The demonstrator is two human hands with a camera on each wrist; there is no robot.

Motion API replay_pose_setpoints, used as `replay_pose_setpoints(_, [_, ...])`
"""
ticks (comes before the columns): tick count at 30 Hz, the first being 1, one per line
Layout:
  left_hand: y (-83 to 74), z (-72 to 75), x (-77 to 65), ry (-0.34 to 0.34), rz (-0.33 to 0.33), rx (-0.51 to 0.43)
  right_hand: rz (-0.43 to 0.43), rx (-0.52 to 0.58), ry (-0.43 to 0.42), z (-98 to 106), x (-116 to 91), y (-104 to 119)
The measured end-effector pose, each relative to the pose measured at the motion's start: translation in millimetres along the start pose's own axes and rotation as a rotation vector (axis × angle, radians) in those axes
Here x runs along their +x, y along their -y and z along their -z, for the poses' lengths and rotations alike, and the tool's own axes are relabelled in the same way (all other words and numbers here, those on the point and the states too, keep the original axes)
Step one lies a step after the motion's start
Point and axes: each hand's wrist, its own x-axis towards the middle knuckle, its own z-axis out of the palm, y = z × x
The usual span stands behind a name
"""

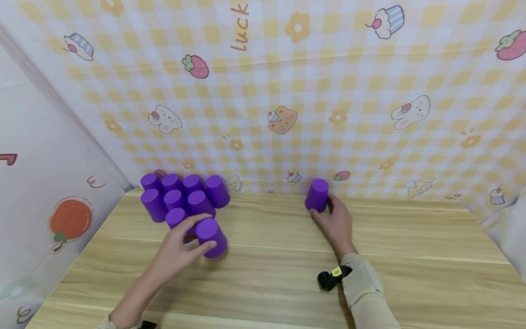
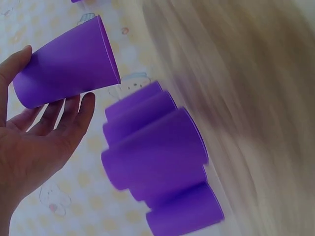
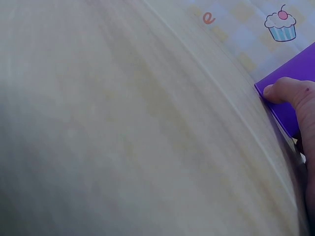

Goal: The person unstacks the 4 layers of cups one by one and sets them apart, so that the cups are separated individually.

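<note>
My left hand [image 1: 174, 251] grips a purple cup [image 1: 211, 238], turned upside down, between thumb and fingers. In the left wrist view this cup [image 2: 69, 66] is raised, its rim apart from the wooden surface. Right beside it, several more purple cups [image 1: 154, 205] stand upside down in a close group; the left hand partly hides the nearest ones. Farther right, my right hand [image 1: 338, 224] holds another upside-down purple cup [image 1: 317, 195] low at its side, by the table's back edge. The right wrist view shows the thumb [image 3: 283, 91] on that cup near its rim.
The wooden table [image 1: 271, 274] runs back to a yellow-checked cloth [image 1: 255, 91] with cartoon prints, hanging upright behind it. A white printed cloth [image 1: 33, 137] hangs on the left side. A black wrist device [image 1: 333, 278] sits at the right sleeve.
</note>
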Motion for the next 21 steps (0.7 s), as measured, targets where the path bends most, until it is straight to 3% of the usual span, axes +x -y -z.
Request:
replay_pose_setpoints(6, [3.2, 13.0, -11.5, -0.034, -0.033, 0.04, 0.003, 0.007, 0.003, -0.9, 0.2, -0.4])
replay_pose_setpoints(21, [13.6, 31.1, -30.0, -0.09, 0.019, 0.059, -0.004, 0.006, 0.005, -1.3, 0.1, -0.2])
